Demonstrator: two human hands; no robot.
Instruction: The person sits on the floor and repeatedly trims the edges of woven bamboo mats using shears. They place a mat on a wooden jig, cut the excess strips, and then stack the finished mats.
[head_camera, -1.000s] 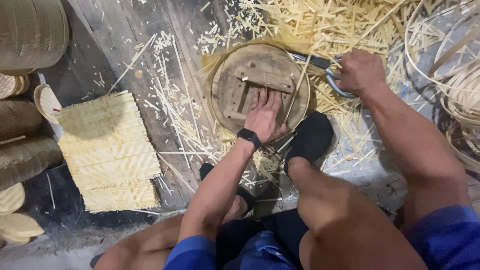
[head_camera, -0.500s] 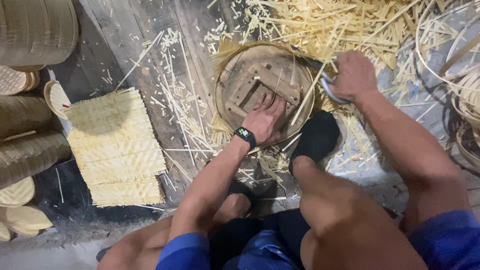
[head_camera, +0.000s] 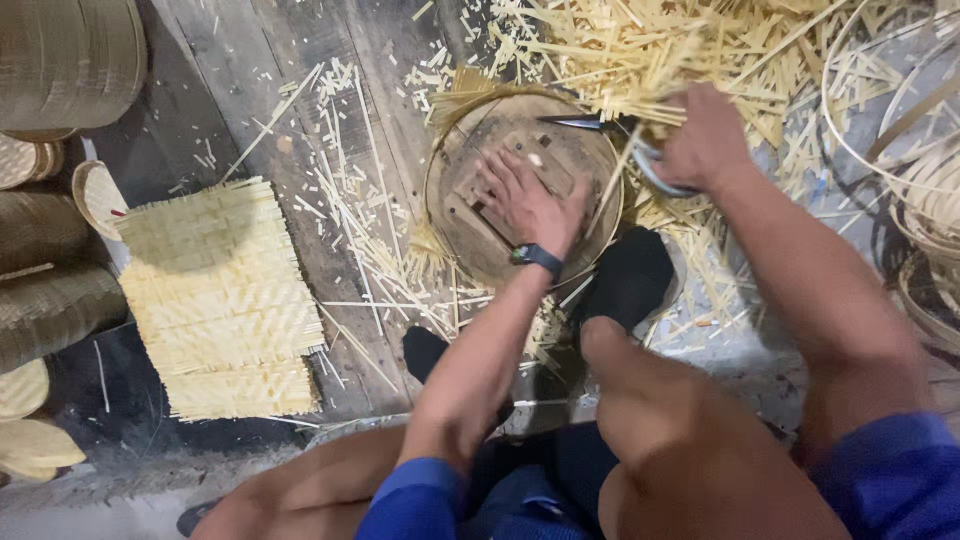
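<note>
left hand (head_camera: 528, 205): palm down, fingers (head_camera: 497, 172) spread flat, arm stretched forward, wrist straight | right hand (head_camera: 705, 140): fingers curled shut in a grip, forearm angled forward from right | both arms bare below blue sleeves

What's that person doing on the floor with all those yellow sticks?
A person sits on the floor with a round wooden disc between their feet. The left hand presses flat on the disc, which lies over woven yellow strips. The right hand holds scissors at the disc's far edge, where strip ends stick out. Cut strips litter the floor, and a woven mat lies to the left.
</note>
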